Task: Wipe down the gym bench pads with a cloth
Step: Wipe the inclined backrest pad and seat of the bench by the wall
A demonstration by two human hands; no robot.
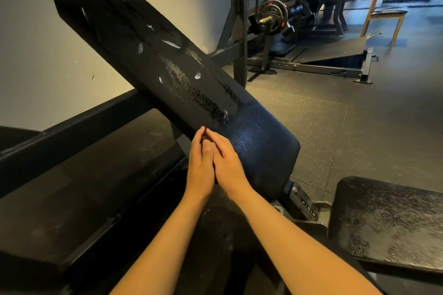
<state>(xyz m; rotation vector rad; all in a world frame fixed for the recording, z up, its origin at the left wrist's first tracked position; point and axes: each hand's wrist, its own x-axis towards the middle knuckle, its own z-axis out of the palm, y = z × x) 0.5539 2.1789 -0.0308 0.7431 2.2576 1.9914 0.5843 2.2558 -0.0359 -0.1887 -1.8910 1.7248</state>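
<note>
Both hands meet palm to palm at the near edge of the back pad [148, 55]. The right hand [229, 165] lies with its fingers [215, 140] straight and released, their tips touching the pad's edge. The left hand [200, 167] presses against it. Its forefinger is stretched to the same edge and its other fingers are partly hidden, so whether they clasp anything cannot be told.

The back pad is a long, flat slab with rounded corners, covered in black pebbled vinyl. Its long axis runs from the fingers up and away to the left, tilted, with the far end highest. Just right of the fingers the low end is smooth-grained with a bluish sheen. Beyond the fingertips the middle of the skin is cracked and flaking in a rough strip. Farther up there are pale scuffs and small tears.

Well to the right of the fingers and nearer the person sits the seat pad [388, 223], black with a rounded corner and a surface speckled grey. Between the two pads a dark metal frame [309, 211] shows.

Beyond the fingers to the right spreads a dark speckled rubber floor [335, 115]. Far past it stand a machine with a round weight plate [272, 13] and a wooden stool [383, 14]. Left of the fingers rises a pale wall [48, 55].
</note>
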